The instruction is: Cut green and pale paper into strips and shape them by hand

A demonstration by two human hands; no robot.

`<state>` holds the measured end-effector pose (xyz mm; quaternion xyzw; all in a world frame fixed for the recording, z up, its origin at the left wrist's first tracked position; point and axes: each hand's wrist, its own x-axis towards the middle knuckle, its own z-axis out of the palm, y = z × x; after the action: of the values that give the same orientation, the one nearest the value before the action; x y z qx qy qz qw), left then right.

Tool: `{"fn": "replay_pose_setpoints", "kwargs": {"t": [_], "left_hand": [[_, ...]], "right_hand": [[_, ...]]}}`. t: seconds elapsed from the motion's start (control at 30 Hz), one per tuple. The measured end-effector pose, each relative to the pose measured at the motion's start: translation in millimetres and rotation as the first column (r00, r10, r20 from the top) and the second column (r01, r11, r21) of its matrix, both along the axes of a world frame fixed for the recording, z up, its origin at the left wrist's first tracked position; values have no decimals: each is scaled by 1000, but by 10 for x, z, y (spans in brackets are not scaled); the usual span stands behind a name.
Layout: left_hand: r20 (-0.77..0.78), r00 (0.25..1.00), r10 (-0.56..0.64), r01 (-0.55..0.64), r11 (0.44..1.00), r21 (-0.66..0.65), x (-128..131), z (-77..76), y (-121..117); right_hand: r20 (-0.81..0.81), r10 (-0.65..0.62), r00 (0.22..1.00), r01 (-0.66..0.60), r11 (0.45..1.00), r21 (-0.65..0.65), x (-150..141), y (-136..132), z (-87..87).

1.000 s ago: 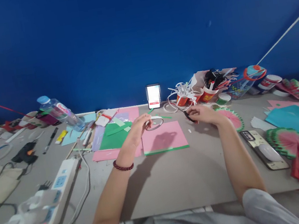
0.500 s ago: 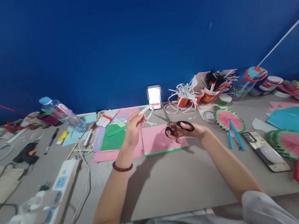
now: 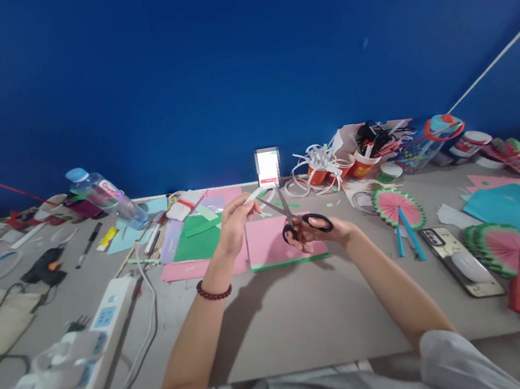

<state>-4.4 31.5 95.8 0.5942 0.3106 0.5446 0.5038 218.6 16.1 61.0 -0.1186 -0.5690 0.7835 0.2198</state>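
My left hand (image 3: pixel 235 222) pinches a white strip (image 3: pixel 256 194), perhaps double-sided tape, whose free end curls to the right. My right hand (image 3: pixel 313 232) has its fingers through the black handles of a pair of scissors (image 3: pixel 286 207). The blades are spread apart and point up and left, close to the strip; whether they touch it I cannot tell. Below both hands lies a pink sheet (image 3: pixel 267 239) with a green band along its near edge. Left of it is a green sheet (image 3: pixel 193 244) with cut green strips on top.
A lit phone (image 3: pixel 267 167) leans on the blue wall. Red cups (image 3: pixel 317 175) with white strips stand behind my right hand. Pink-and-green paper fans (image 3: pixel 397 207) and a phone with a mouse (image 3: pixel 468 264) lie right. A power strip (image 3: pixel 108 330) and a bottle (image 3: pixel 109 195) are left.
My right hand has come left with the scissors, turning them so the spread blades reach toward the white strip. In the left hand the strip, earlier looped, now hangs out as a loose curl.
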Motion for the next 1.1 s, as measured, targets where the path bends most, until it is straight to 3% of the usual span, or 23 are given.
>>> {"fn": "replay_pose_setpoints", "kwargs": {"t": [0.37,0.6,0.8,0.97,1.1], "left_hand": [[-2,999,-49,48,998,-40,-3,-22,-8],[-59,993,-103,107,993,57,-5,-83,-1],[-87,983,-162,172,978,120,-25,-137,13],[-131,955,-268,282,953,110,-42,-147,39],[-115,943,-314,316,949,-1,-23,-128,32]], "right_hand": [[12,-24,1000,24,1000,16,2,5,0],[-50,-46,998,46,999,-5,-7,30,-80],[-48,-113,992,114,993,32,-30,7,-30],[40,-174,984,168,978,121,-34,-7,43],[143,-241,960,215,960,178,-56,-9,70]]}}
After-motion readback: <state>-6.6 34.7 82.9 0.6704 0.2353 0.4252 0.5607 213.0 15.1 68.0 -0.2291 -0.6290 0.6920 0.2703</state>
